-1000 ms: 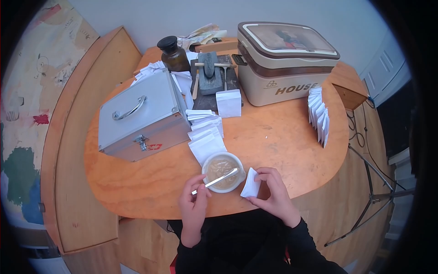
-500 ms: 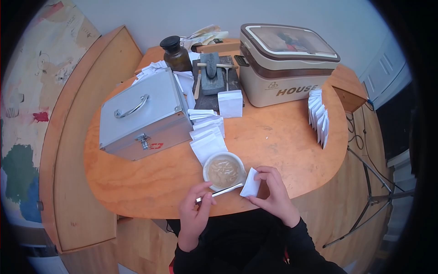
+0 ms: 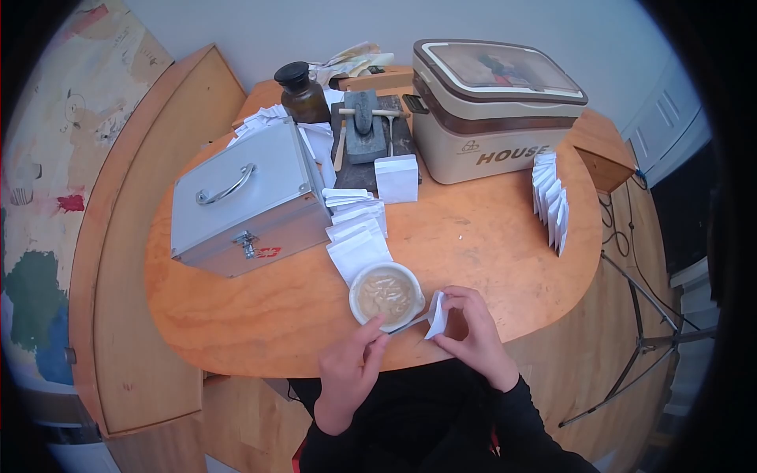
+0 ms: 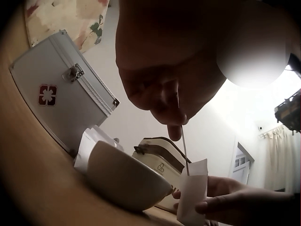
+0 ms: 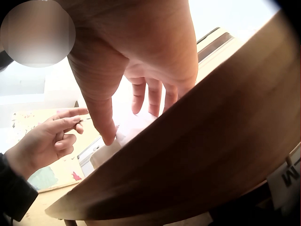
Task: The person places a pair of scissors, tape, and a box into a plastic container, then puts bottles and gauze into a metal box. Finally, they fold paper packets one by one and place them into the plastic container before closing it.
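Observation:
My left hand (image 3: 347, 377) pinches the handle of a metal spoon (image 4: 184, 146) between thumb and fingers. The spoon slants down, and its far end goes into the mouth of a small white paper packet (image 4: 193, 200), which hides it. Between thumb and fingertips my right hand (image 3: 479, 340) holds that packet upright at the table's near edge, its top spread apart. Just left of the packet stands a white bowl (image 3: 356, 290) with a pouring lip, holding a pale brown substance (image 3: 385, 296). The left fingertips overlap the bowl's near rim in the head view.
Folded white packets (image 3: 359, 248) lie fanned behind the bowl, beside a silver case (image 3: 236, 197). Another row of packets (image 3: 550, 205) stands at the right. Farther back are a grey stone block (image 3: 365, 146), a brown jar (image 3: 306, 106) and a beige box (image 3: 493, 130).
My left hand has moved right and nearer, bringing the spoon from over the bowl to the packet. The packet has turned slightly in my right hand, which otherwise stays in place.

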`<state>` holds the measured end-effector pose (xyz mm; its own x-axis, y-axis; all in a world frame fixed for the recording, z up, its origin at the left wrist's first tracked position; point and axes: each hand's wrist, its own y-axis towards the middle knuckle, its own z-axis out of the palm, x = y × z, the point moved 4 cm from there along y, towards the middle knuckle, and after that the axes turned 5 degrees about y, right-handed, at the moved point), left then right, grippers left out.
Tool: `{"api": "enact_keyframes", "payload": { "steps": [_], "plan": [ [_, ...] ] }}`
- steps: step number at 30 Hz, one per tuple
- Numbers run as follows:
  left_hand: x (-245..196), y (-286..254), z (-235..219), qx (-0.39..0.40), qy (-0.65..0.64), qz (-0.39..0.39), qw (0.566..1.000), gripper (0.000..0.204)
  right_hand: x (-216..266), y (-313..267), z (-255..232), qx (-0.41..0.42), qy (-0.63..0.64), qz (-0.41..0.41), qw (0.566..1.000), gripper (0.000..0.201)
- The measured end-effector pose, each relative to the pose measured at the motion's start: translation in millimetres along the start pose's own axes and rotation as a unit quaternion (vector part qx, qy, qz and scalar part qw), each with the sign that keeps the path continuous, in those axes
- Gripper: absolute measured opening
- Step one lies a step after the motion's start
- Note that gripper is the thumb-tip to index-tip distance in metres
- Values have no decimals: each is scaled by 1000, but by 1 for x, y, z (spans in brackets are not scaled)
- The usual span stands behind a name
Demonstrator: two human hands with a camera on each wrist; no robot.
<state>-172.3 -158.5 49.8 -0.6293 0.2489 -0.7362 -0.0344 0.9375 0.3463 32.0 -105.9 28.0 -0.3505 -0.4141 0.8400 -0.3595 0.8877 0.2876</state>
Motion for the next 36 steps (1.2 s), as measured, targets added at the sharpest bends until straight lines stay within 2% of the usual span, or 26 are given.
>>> {"api": "enact_keyframes", "payload": {
  "steps": [4, 7, 10, 13, 14, 18, 20, 23, 24, 27, 29, 32, 35, 36],
  "plan": [
    [-7, 3, 1, -43, 45, 100, 993, 32, -2, -1, -1, -2, 10, 9, 1000, 49],
    [-10, 2, -1, -49, 77, 136, 986, 30, -2, -1, -2, -2, 12, 14, 1000, 50],
    [-11, 3, -4, -83, 53, 88, 991, 26, -2, -2, -8, -12, 24, 23, 999, 49],
    [10, -6, -4, -133, -5, -8, 991, 24, -5, -5, -27, -51, 1, 23, 998, 47],
    [14, -7, -4, -136, -77, -51, 986, 21, -8, -6, -40, -91, -27, 32, 995, 46],
    [28, -8, -8, -141, -58, -73, 986, 22, -33, -13, -117, -248, -114, 60, 960, 41],
    [33, -11, -10, -146, -55, -93, 983, 23, -46, -17, -157, -270, -191, 70, 941, 41],
    [36, -14, -13, -137, -65, -133, 979, 27, -93, -26, -206, -267, -237, 144, 923, 45],
    [37, -14, -13, -143, -67, -140, 978, 26, -106, -24, -213, -256, -208, 152, 932, 44],
    [41, -15, -12, -151, -70, -152, 974, 26, -120, -14, -219, -216, -146, 181, 948, 45],
    [43, -16, -12, -153, -66, -150, 975, 26, -109, 0, -208, -181, -140, 200, 953, 47],
    [42, -17, -14, -136, -63, -142, 978, 26, -77, 10, -198, -225, -294, 112, 922, 47],
    [42, -16, -14, -138, -76, -148, 976, 26, -28, 34, -168, -244, -271, 7, 931, 45],
    [43, -16, -13, -138, -75, -143, 977, 26, -16, 45, -153, -217, -250, -34, 943, 40]
  ]
}}
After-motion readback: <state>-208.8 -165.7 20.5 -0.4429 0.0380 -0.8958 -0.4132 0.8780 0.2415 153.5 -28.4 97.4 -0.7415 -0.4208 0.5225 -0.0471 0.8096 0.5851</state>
